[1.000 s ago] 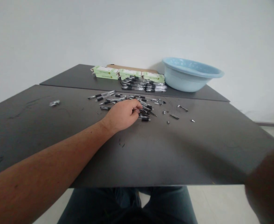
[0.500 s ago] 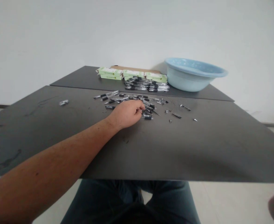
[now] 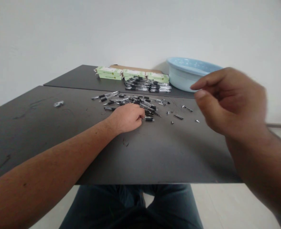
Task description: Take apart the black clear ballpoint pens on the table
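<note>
My left hand rests at the near edge of a loose heap of pens and pen parts on the dark table. Its fingers are curled, and what they may be holding is hidden. Just right of those fingertips lies a short black-gripped pen part. My right hand is raised over the right side of the table, slightly blurred. Its thumb and forefinger are apart at the tips, and nothing shows between them. Beneath and left of it lie a small cone-shaped tip and a dark thin piece.
Behind the heap, a stack of clear pens lies before green-and-white boxes. A light blue basin stands at the back right, partly behind my right hand. Clear plastic pieces lie at left. The table has a seam near the back.
My right hand has come into view from the right and risen over the table. My left hand stays at the heap with its fingers curled. The view has shifted slightly.
</note>
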{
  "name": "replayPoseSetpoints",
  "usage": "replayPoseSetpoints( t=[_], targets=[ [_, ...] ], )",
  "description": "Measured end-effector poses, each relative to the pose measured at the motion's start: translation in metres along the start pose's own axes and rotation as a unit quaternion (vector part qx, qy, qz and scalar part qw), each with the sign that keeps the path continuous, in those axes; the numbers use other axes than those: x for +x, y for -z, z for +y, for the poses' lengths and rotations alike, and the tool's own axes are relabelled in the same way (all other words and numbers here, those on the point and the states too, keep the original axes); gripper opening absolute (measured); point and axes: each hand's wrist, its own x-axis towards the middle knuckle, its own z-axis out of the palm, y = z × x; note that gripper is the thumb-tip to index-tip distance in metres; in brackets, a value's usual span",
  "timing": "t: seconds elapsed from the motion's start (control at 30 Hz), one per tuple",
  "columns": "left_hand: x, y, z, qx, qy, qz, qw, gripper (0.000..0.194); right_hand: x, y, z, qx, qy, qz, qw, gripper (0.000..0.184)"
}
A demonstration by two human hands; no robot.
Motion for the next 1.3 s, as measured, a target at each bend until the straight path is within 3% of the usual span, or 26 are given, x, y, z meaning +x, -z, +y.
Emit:
replayPoseSetpoints(
  t=[0.03,0.13,0.3,0.43,0.6,0.77,0.9,1.07,1.3],
  targets=[
    [0.000,-0.001,0.000,-0.006,0.004,0.001,1.000,0.018,0.002,-0.007,-0.004,-0.011,0.031,0.021,0.999,0.017],
    [0.000,-0.002,0.000,-0.021,0.015,-0.001,1.000,0.017,0.009,-0.034,-0.005,-0.011,0.054,-0.057,0.997,0.013],
    [0.001,0.002,0.005,-0.033,0.014,-0.027,0.999,0.017,0.008,-0.075,0.020,-0.038,0.043,-0.114,0.992,0.015],
    [0.001,0.002,0.006,-0.046,0.024,-0.035,0.998,0.014,-0.003,-0.091,0.037,-0.052,0.059,-0.162,0.984,0.014],
    [0.001,0.002,0.007,-0.066,0.032,-0.013,0.997,0.011,-0.007,-0.095,0.041,-0.035,0.011,-0.171,0.985,0.010],
    [0.002,0.009,0.016,-0.114,0.068,0.076,0.988,0.011,-0.007,-0.095,0.040,-0.007,-0.043,-0.143,0.989,0.015],
    [0.002,0.011,0.022,-0.198,0.110,0.123,0.966,0.010,-0.012,-0.098,0.037,0.092,-0.066,-0.143,0.983,0.022],
    [-0.001,0.008,0.030,-0.261,0.101,0.130,0.951,0.008,-0.017,-0.105,0.023,0.253,-0.041,-0.199,0.946,0.029],
    [-0.004,0.012,0.037,-0.275,0.094,0.174,0.941,0.015,-0.012,-0.094,0.017,0.263,-0.042,-0.073,0.961,0.031]
  ],
)
